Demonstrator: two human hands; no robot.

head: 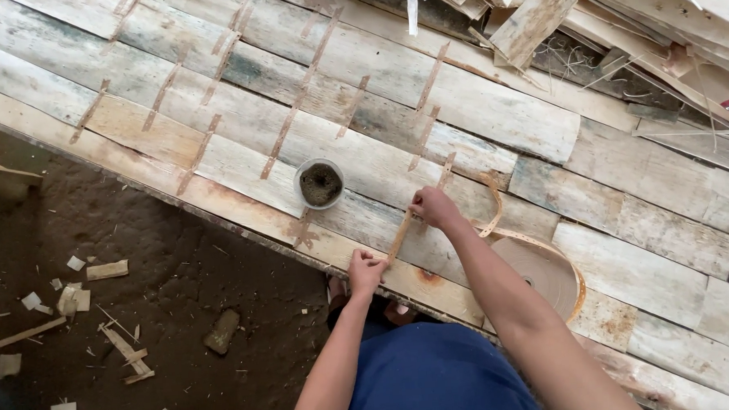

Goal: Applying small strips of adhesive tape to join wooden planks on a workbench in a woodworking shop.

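My left hand (365, 270) presses down the near end of a brown paper tape strip (399, 237) on a sheet of pale wood veneer pieces (239, 153). My right hand (433, 207) pinches the far end of the same strip, where the tape runs on in a loop to a large tape roll (542, 271) lying flat to the right. The strip lies across a seam between two veneer pieces. Several other brown tape strips (280, 143) are stuck over seams further left and further away.
A small round pot with dark contents (320, 184) stands on the veneer just left of my hands. Loose veneer scraps (537, 17) pile up at the top right. Dirt floor (138, 264) with wood offcuts lies below the sheet's near edge.
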